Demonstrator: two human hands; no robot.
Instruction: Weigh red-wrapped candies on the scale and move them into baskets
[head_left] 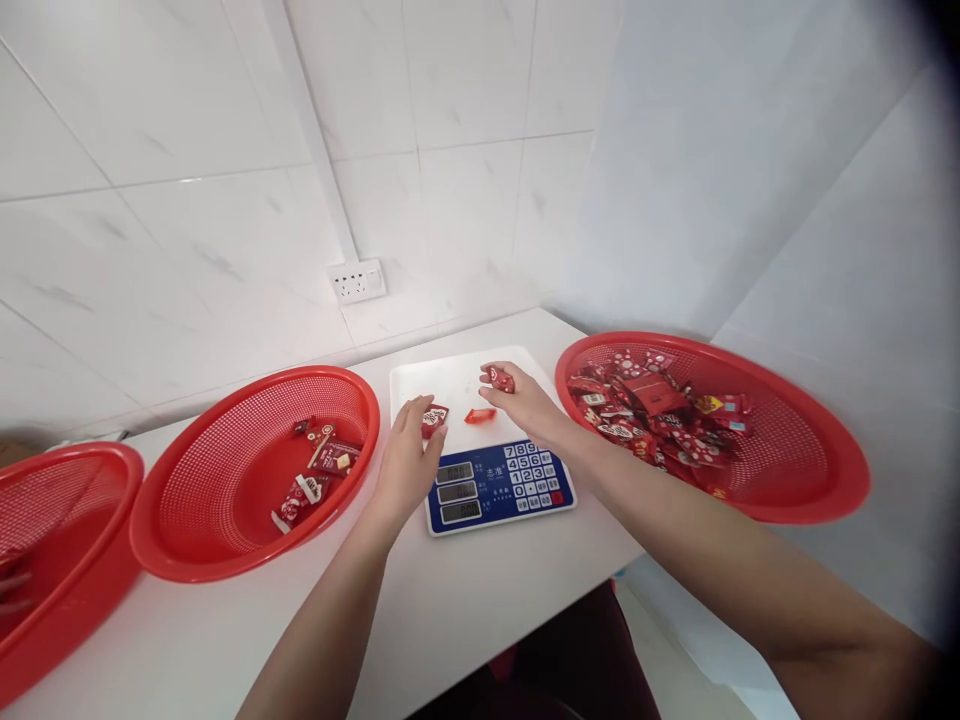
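Note:
On the white pan of the digital scale (491,490), my left hand (409,455) has its fingers and thumb around a red snack packet (433,421) with white lettering. Higher up over the pan, my right hand (529,405) grips another small red packet (500,379) between thumb and fingers. A bright orange-red wrapped piece (480,415) lies on the pan between the two hands. The scale's blue panel, with its displays and number keys, faces me below them.
To the right, a red plastic basket (817,470) holds a heap of red packets. A second red basket (217,480) on the left has several packets in it. Part of another red basket (97,560) shows at the far left. A wall socket (358,282) sits behind the white table (450,600).

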